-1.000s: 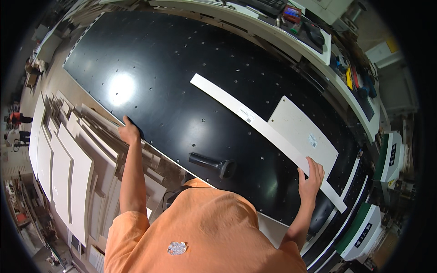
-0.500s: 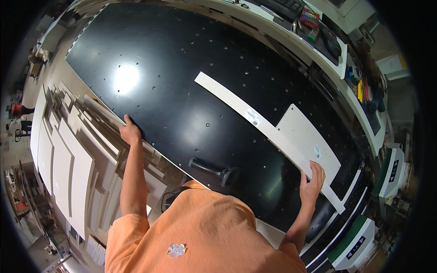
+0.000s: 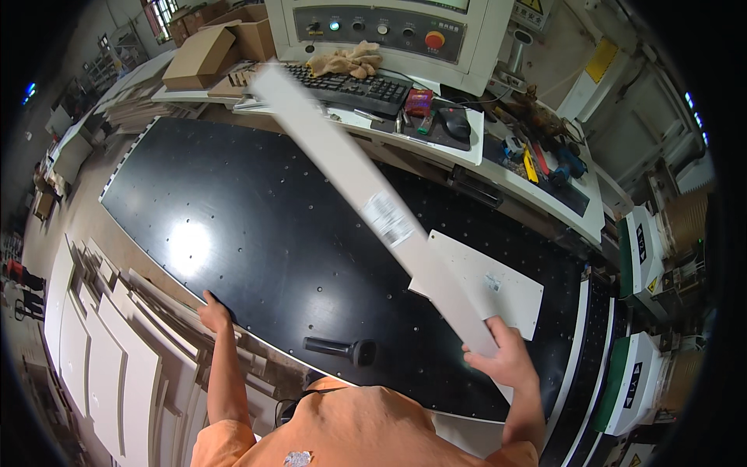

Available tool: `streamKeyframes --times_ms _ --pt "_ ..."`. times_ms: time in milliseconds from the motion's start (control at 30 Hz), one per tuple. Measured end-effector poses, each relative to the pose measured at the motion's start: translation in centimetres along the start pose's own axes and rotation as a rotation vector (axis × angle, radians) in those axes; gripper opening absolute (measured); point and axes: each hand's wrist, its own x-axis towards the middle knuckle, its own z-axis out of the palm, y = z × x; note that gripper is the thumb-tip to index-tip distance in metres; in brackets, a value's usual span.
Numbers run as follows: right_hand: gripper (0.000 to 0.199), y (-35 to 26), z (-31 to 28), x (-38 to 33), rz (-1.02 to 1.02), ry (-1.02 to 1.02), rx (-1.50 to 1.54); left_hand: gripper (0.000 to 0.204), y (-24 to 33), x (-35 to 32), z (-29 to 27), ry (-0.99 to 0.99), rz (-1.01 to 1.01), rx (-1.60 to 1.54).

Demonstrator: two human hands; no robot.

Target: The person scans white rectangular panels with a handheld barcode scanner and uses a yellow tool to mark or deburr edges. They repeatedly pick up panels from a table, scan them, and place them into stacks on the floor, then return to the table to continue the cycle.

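My right hand (image 3: 506, 358) is closed on the near end of a long white board strip (image 3: 342, 167), thumb on one side and fingers on the other. The strip is raised at a slant over the black table (image 3: 257, 265), its far end blurred in front of the keyboard; a printed label sticks to its middle. Behind the strip lies a smaller white panel (image 3: 506, 292) with small holes and a label. My left hand (image 3: 215, 314) grips the table's near left edge, its fingers partly hidden. Between my hands, a black handheld barcode scanner (image 3: 340, 349) lies near that edge.
Stacked white panels (image 3: 93, 350) lean at the left. Beyond the table stands a control console (image 3: 381, 35) with keyboard (image 3: 366, 92), mouse (image 3: 454, 123) and gloves (image 3: 346, 61). Hand tools (image 3: 537, 159) lie on the side shelf. Green-and-white machine units (image 3: 630, 381) stand at the right.
My right hand has taken hold of the strip and lifted it off the table and the panel, its far end swinging up. My left hand stays at the edge. The view has tilted up.
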Motion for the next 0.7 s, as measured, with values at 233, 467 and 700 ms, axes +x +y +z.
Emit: streamKeyframes --times_ms 233,467,700 --pt "0.048 -7.6 -4.5 -3.6 -0.341 0.421 0.541 0.08 0.0 0.2 0.2 -0.011 -0.031 -0.011" --pt "0.054 -3.5 -5.0 -2.7 -0.428 0.398 0.581 0.073 1.2 0.5 -1.1 -0.13 0.049 0.043" --pt "0.025 2.1 -2.1 -7.0 -0.144 0.096 0.23 0.041 18.8 -9.3 -14.0 -0.467 0.74 -0.742"
